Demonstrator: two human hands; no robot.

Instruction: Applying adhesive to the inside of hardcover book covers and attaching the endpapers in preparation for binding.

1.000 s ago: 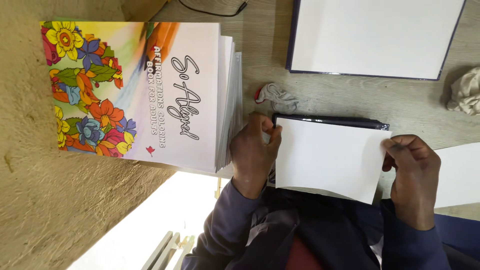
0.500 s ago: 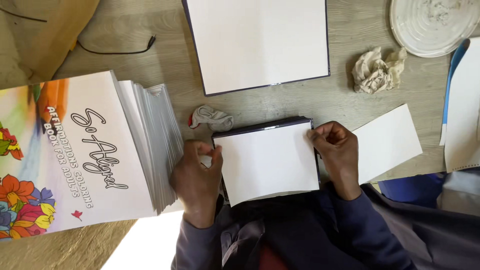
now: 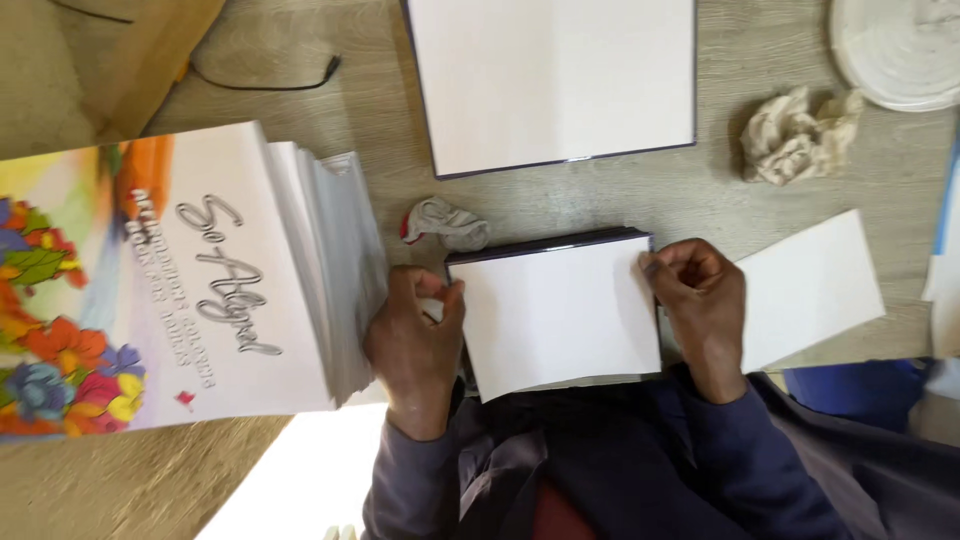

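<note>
Head view: both hands on a small dark-covered book block (image 3: pixel 555 315), white matte page up, lying near the table's near edge, right in front of the person. Left hand (image 3: pixel 415 345) grips its left edge, fingers curled around it. Right hand (image 3: pixel 700 300) pinches the far-right corner with its fingertips. Left of it: a tall stack of glossy softcover books (image 3: pixel 200 275), floral cover art, page edges fanned slightly. Between stack and book block: a small crumpled grey-red scrap (image 3: pixel 445 222). Far centre: a larger open dark-edged cover (image 3: pixel 555 80) with a flat white lining. Right: a loose white sheet (image 3: pixel 810 285), partly under the right hand; farther off, a crumpled beige rag (image 3: pixel 795 135) and a round white disc (image 3: pixel 900 50), cut off by the frame. Thin black cord (image 3: pixel 265 80) far left. Surface: grey wood-grain table (image 3: pixel 620 200), matte. Sleeves dark blue.
</note>
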